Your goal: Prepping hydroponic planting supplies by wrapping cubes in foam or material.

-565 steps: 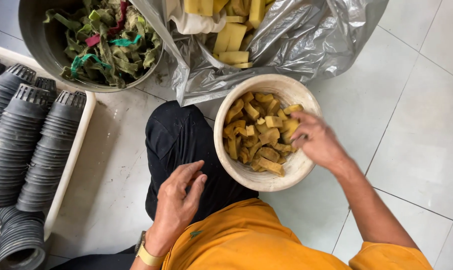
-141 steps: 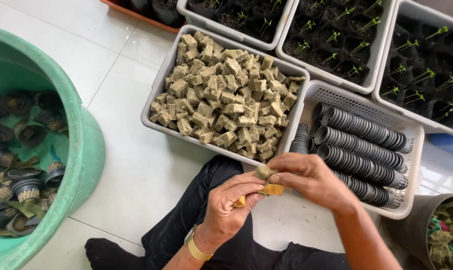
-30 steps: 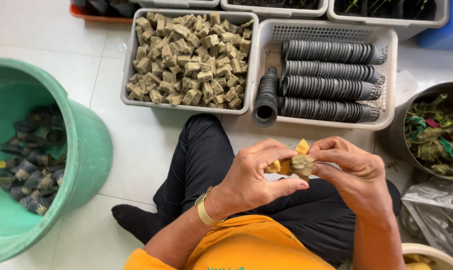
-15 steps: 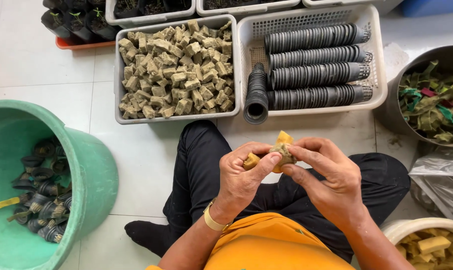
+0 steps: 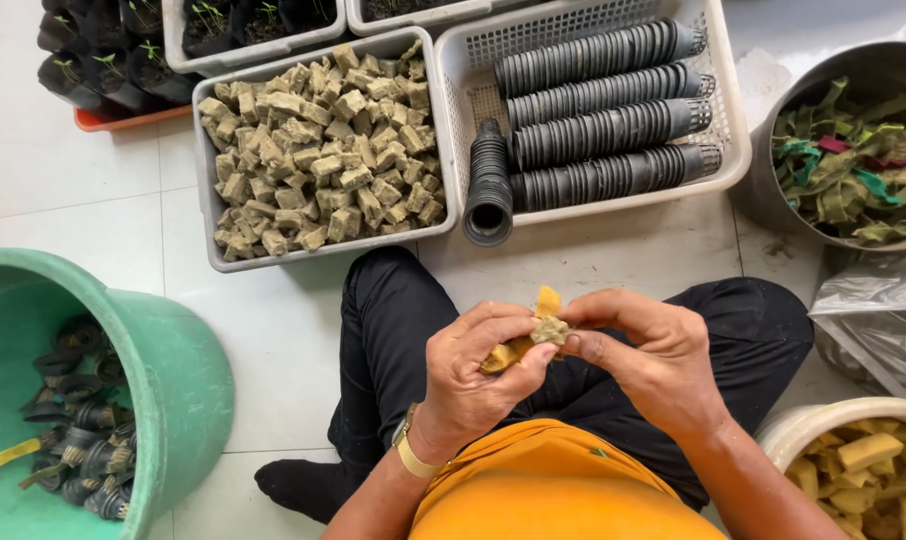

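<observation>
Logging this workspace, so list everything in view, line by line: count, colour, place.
yellow sponge piece with a beige cube: one, yellow and tan, pinched between both hands
grey tray of cubes: one, heaped with tan cubes, top centre-left
white basket: one, holds stacks of black net pots, top right
green bucket: one, dark pots inside, lower left
seedling pots: several, black, top left
metal bowl: one, green scraps inside, right edge
white bowl: one, yellow sponge pieces inside, bottom right
plastic bag: one, clear, right
left hand: fingers on the piece, yellow wristband
right hand: fingers on the piece
</observation>
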